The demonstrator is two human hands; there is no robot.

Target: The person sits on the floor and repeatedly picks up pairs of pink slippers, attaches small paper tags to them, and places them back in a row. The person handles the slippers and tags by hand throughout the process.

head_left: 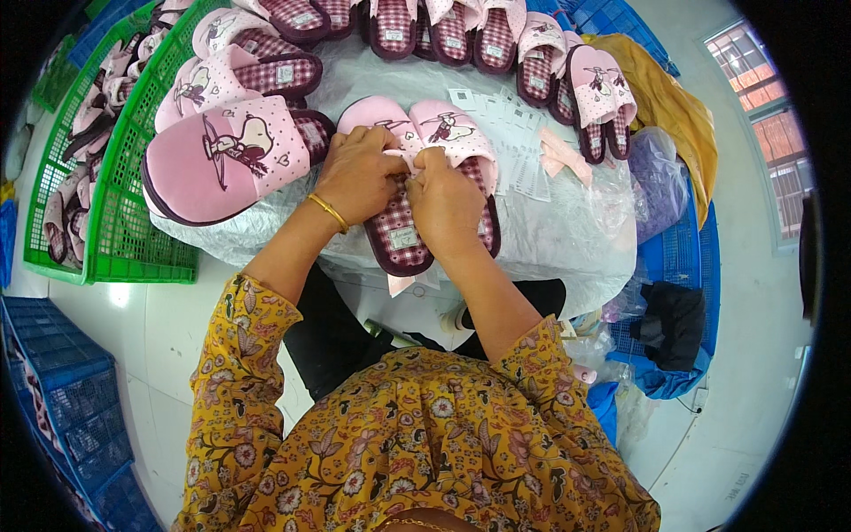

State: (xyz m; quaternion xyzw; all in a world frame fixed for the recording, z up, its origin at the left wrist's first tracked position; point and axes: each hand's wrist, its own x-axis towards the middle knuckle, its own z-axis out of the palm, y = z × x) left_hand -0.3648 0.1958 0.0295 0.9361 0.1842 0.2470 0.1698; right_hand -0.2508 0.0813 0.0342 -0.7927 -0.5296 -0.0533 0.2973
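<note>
In front of me a pair of pink slippers point(456, 130) with dark plaid insoles lies side by side, toes pointing away. My left hand point(359, 173) is closed, its fingertips pinching at the opening edge of the left slipper's upper. Right beside it, my right hand point(446, 199) is closed too, with thumb and finger pressed together at the inner edge of the right slipper's upper. Whether a small fastener sits between the fingertips is hidden. Immediately left of my left hand, a stack of matching slippers point(235, 155) leans sideways.
More slippers point(452, 31) line the far edge of the plastic-covered table point(567, 239). White paper tags point(523, 146) and pink paper strips point(563, 155) lie to the right. A green crate point(133, 204) holds slippers at left; blue crates point(71, 381) stand lower left and a blue basket point(700, 257) at right.
</note>
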